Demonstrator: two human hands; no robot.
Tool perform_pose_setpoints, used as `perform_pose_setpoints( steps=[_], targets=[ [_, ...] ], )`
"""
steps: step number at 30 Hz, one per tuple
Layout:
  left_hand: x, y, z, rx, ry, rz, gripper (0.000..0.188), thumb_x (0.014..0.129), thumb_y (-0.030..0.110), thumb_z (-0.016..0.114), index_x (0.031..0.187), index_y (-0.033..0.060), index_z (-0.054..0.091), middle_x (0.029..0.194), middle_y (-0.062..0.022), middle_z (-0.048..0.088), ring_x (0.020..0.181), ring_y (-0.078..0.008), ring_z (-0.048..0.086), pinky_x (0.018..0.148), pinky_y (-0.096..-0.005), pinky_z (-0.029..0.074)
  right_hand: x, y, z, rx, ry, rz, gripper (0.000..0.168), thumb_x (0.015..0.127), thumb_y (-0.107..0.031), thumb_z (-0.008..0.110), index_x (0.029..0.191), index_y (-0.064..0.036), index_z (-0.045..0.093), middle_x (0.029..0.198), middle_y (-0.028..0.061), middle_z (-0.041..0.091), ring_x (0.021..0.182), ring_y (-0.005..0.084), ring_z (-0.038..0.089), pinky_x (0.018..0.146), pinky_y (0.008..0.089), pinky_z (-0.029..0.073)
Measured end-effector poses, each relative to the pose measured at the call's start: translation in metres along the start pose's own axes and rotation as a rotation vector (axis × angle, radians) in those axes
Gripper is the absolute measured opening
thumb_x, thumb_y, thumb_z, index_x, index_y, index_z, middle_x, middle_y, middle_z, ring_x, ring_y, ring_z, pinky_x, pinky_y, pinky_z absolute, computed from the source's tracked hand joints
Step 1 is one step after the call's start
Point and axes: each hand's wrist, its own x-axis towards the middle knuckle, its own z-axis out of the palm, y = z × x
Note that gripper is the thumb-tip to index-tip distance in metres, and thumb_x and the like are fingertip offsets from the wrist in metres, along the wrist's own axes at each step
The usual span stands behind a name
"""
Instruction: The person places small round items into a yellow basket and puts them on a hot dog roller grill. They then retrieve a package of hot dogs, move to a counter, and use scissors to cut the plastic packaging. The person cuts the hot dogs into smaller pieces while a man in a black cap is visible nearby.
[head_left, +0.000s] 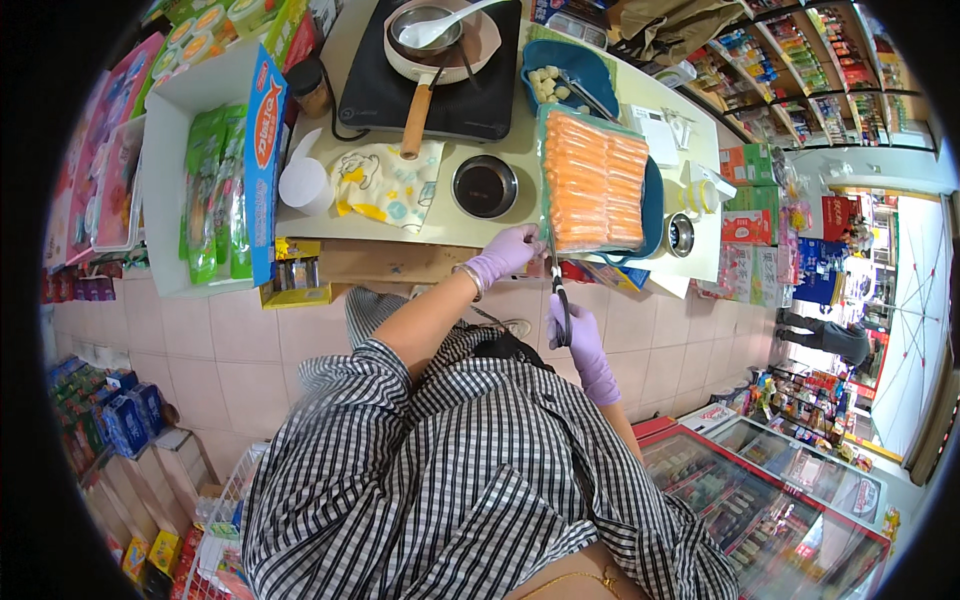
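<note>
My left hand (510, 251), in a thin purple glove, pinches the lower left corner of a clear plastic pack of orange sausages (596, 184). My right hand (576, 330), gloved alike, holds black-handled scissors (559, 296) by the handles. Their blades reach up along the pack's left edge at that corner; whether they have cut it, I cannot tell. The pack lies on a blue plastic basket (652, 214). Left of it stands a metal bowl of dark liquid (484, 187), near a patterned cloth (390, 184).
An induction cooker (360, 82) bears a wooden-handled pan (420, 112) near the table's back. Another blue basket (536, 56) holds pale cubes and tongs. A white box of green packets (165, 150) stands at left, a small metal bowl (680, 234) at right. A person (832, 341) stands far right.
</note>
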Motion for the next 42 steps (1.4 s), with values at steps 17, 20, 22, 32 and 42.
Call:
perform_pose_setpoints(
  steps=[17, 20, 22, 32, 42],
  targets=[
    [0.005, 0.012, 0.000, 0.108, 0.027, -0.111, 0.047, 0.090, 0.034, 0.060, 0.125, 0.0023, 0.058, 0.100, -0.0166, 0.069, 0.089, -0.0257, 0.066, 0.082, -0.0348, 0.050, -0.013, 0.014, -0.002, 0.074, -0.051, -0.090, 0.042, 0.091, -0.045, 0.064, 0.086, -0.003, 0.060, 0.060, -0.0003, 0.053, 0.048, 0.0078, 0.050, 0.046, 0.0212, 0.041],
    [0.001, 0.018, 0.001, 0.190, 0.119, -0.049, 0.042, 0.089, 0.031, 0.059, 0.119, 0.0030, 0.061, 0.096, -0.0195, 0.068, 0.086, -0.0334, 0.066, 0.081, -0.0386, 0.050, -0.009, 0.015, -0.001, -0.124, 0.043, -0.107, 0.042, 0.088, -0.044, 0.067, 0.081, -0.002, 0.061, 0.059, 0.0014, 0.055, 0.048, 0.0101, 0.051, 0.047, 0.0251, 0.042],
    [-0.003, 0.020, 0.004, 0.233, 0.162, -0.008, 0.038, 0.088, 0.030, 0.057, 0.114, 0.0029, 0.062, 0.096, -0.0213, 0.067, 0.087, -0.0379, 0.064, 0.080, -0.0415, 0.050, -0.010, 0.015, 0.001, -0.325, 0.134, -0.180, 0.044, 0.086, -0.045, 0.068, 0.081, -0.002, 0.062, 0.060, 0.0055, 0.058, 0.049, 0.0156, 0.054, 0.049, 0.0298, 0.045],
    [-0.005, 0.021, 0.002, 0.382, 0.209, 0.091, 0.033, 0.088, 0.030, 0.053, 0.102, 0.0022, 0.063, 0.097, -0.0232, 0.066, 0.090, -0.0416, 0.062, 0.080, -0.0461, 0.049, -0.009, -0.002, 0.017, -0.679, 0.316, -0.225, 0.048, 0.083, -0.050, 0.068, 0.085, -0.003, 0.064, 0.072, 0.0179, 0.065, 0.070, 0.0340, 0.066, 0.065, 0.0404, 0.051],
    [-0.003, 0.016, -0.002, 0.362, 0.214, 0.134, 0.031, 0.088, 0.031, 0.052, 0.099, 0.0049, 0.064, 0.088, -0.0228, 0.064, 0.084, -0.0415, 0.061, 0.075, -0.0471, 0.048, 0.016, 0.017, 0.010, -0.633, 0.347, -0.342, 0.047, 0.080, -0.049, 0.071, 0.086, -0.003, 0.065, 0.067, 0.0164, 0.063, 0.060, 0.0328, 0.061, 0.061, 0.0391, 0.049]
  ],
)
